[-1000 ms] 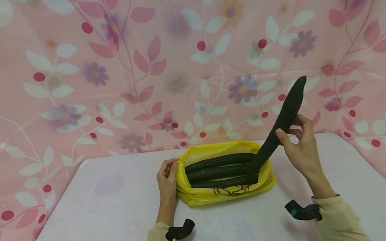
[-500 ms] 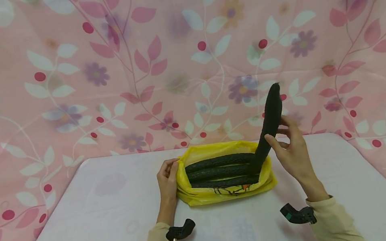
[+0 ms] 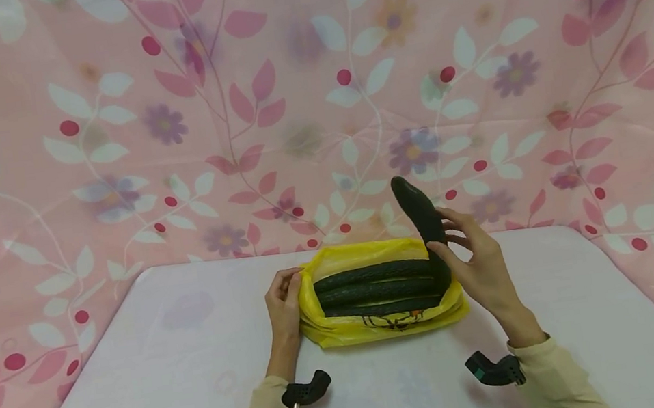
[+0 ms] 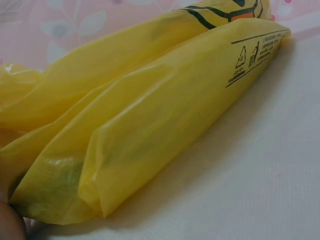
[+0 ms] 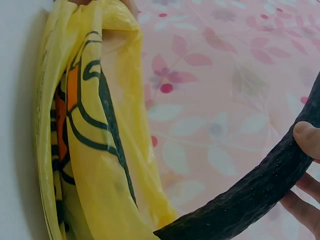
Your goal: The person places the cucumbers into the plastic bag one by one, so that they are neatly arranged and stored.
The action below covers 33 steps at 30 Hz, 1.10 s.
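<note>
A yellow plastic bag (image 3: 344,333) lies on its side with its mouth spread wide, and several dark green cucumbers (image 3: 376,292) rest lengthwise in it. My left hand (image 3: 283,310) pinches the bag's left rim. Between thumb and fingers my right hand (image 3: 481,270) holds another cucumber (image 3: 419,211) by its middle. That one stands steeply, its top leaning left and its lower end inside the bag's right side. In the right wrist view the held cucumber (image 5: 245,202) meets the bag's rim. The left wrist view shows the bag's creased outer side (image 4: 150,130), with one fingertip at the corner.
The bag is on a white-covered table (image 3: 199,365). Behind the table hangs a pink floral cloth (image 3: 302,111). A black wrist camera (image 3: 307,391) sits on the left forearm and another wrist camera (image 3: 494,369) on the right.
My right hand has moved left, and the held cucumber has swung from leaning right to leaning left, its top lower. The left hand and bag have stayed put.
</note>
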Motion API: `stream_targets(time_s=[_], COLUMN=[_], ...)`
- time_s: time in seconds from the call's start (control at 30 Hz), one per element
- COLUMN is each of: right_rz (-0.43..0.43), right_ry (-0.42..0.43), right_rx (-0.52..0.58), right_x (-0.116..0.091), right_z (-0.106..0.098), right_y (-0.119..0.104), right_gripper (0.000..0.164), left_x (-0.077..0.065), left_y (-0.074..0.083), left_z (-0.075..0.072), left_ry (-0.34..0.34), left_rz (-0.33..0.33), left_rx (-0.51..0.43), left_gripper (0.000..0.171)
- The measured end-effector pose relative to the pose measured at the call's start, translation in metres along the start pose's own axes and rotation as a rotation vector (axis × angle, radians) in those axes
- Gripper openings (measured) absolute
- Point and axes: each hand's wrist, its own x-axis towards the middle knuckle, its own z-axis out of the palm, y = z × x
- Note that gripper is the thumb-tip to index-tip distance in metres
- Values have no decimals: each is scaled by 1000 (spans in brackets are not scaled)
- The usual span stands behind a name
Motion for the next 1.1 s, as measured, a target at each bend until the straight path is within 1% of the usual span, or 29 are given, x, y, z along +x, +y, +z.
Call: stream_targets(time_s=[0.1,0.23,0.33,0.43,0.53,0.67,0.9,1.1], right_rz=[-47,-147,-182,-168,-135,-115,-151,-139], right_ry=[-25,-58,-102,-164,-216,-266,-320,-359], right_rx=[-12,-61,-93,-108,-113,-112,-180,-208], right_x=[1,2,1,-1,-2,-3,-6,-11], right_z=[6,15,21,26,30,38,53,62], right_y=[-2,-2,-2,-2,-1,0,6,11], right_gripper=[70,68,63,58,56,54,50,46], left_x=[0,0,0,0,-4,-8,-4,-2], left_y=[1,0,1,5,15,23,4,1], left_z=[-1,-2,-3,-3,-1,3,1,-1], left_ry=[15,50,75,75,65,70,98,127], left_rz=[20,67,73,60,61,87,87,121], left_rx=[2,14,17,8,9,3,-33,-28], left_gripper=[25,25,22,21,21,21,21,25])
